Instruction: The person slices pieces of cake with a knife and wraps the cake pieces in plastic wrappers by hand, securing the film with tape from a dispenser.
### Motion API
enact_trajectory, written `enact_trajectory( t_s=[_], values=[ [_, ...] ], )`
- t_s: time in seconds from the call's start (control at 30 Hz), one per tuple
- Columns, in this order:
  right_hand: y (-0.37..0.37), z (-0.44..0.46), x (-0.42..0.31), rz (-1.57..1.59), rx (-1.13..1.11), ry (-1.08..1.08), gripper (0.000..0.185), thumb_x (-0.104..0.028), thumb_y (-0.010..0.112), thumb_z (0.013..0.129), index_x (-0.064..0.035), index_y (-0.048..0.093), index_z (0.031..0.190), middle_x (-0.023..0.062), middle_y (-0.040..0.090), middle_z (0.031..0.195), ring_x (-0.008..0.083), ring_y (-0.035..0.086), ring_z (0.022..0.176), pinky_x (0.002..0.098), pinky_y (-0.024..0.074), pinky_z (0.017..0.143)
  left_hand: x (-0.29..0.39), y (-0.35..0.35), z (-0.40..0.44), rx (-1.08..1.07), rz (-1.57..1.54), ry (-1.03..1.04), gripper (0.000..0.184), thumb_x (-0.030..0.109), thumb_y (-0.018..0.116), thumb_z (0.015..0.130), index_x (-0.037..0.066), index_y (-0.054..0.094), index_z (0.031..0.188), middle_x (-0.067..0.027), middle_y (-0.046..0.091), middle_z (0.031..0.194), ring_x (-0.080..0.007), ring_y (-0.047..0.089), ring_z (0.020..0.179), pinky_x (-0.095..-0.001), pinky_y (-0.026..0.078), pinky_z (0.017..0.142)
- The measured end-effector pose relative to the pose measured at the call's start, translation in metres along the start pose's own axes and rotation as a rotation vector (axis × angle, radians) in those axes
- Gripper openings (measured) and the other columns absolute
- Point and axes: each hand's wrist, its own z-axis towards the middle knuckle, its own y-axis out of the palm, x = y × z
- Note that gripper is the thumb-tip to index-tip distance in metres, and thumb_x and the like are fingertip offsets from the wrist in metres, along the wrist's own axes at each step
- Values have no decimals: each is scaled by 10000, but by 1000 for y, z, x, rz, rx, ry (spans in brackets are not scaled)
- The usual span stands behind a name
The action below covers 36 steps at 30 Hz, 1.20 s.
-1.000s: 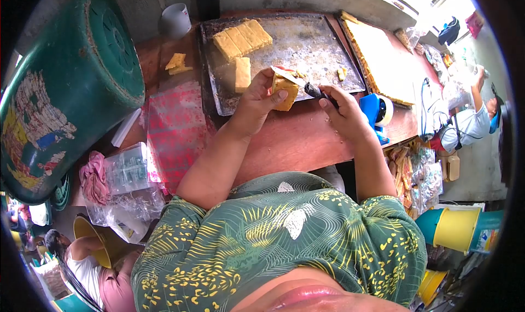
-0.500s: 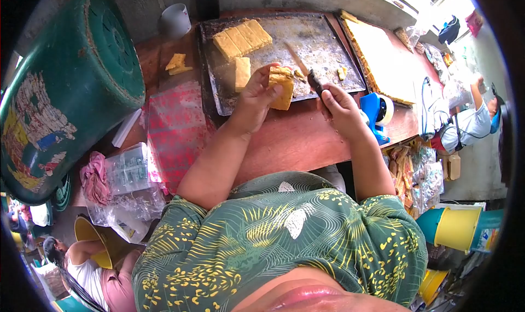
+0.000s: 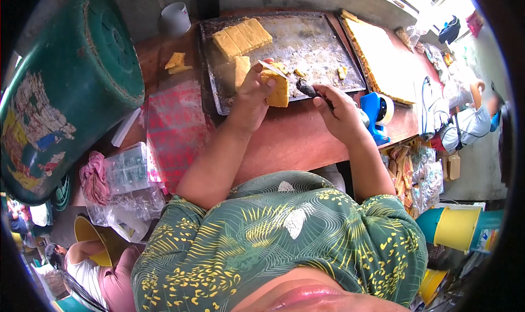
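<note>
Over the near edge of a dark baking tray (image 3: 322,41), my left hand (image 3: 253,96) is closed around a yellow slab of cake (image 3: 278,93), held upright. My right hand (image 3: 339,112) grips a knife (image 3: 307,88) by its dark handle. The blade points left and lies across the top edge of the held cake. Behind my left hand, a single cake piece (image 3: 241,70) rests on the tray, partly covered by the fingers. Farther back sits a block of cake cut into several bars (image 3: 242,37). Crumbs and small scraps (image 3: 342,72) lie on the tray's right part.
A second tray with a large uncut cake sheet (image 3: 380,57) stands at right, beside a blue tape dispenser (image 3: 374,115). Left are cake scraps (image 3: 177,63), red-printed plastic bags (image 3: 178,126) and a big green bin (image 3: 65,88). Two other people are at the far left and right.
My right hand has turned the knife, bringing its blade from pointing up and away down to the left onto the held cake's top edge. My left hand has shifted slightly left.
</note>
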Motion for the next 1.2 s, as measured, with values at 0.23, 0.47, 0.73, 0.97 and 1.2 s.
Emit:
enact_trajectory(
  t_s=[0.23, 0.47, 0.73, 0.97, 1.2],
  values=[
    [-11, 4, -3, -43, -52, 19, 289, -151, 637, 998, -20, 626, 1256, 213, 681, 1038, 412, 659, 1008, 445, 518, 870, -4, -5, 2, -68, -23, 9, 478, 86, 637, 1014, 119, 488, 1466, -77, 618, 1335, -205, 606, 1251, -376, 518, 1057],
    [-12, 2, -6, 40, -85, 82, 283, -168, 634, 1007, -20, 633, 1249, 207, 688, 1046, 415, 668, 976, 444, 523, 855, -3, 0, -1, -38, 12, 1, 479, 77, 658, 995, 95, 471, 1435, -82, 590, 1312, -195, 590, 1232, -356, 496, 1058],
    [-15, 5, -5, -6, -74, 71, 285, -174, 635, 1007, -26, 636, 1250, 211, 691, 1064, 414, 666, 999, 449, 522, 869, -10, -9, 1, -54, 49, 33, 457, 73, 601, 1030, 117, 509, 1476, -95, 619, 1379, -219, 596, 1286, -385, 503, 1087],
    [-10, 4, 2, -54, -43, 50, 267, -164, 630, 1007, -23, 636, 1234, 217, 689, 1075, 431, 658, 1021, 460, 519, 871, -6, 0, -3, -33, 6, 9, 427, 53, 621, 1016, 89, 496, 1423, -72, 586, 1321, -191, 592, 1229, -349, 501, 1058],
    [0, 2, 20, 121, -74, 199, 240, -160, 616, 1032, -10, 628, 1218, 127, 639, 910, 242, 639, 840, 359, 509, 767, -3, 2, -2, -83, -1, 1, 455, 80, 641, 1020, 98, 481, 1445, -74, 601, 1324, -186, 605, 1220, -339, 511, 1050]
  ],
)
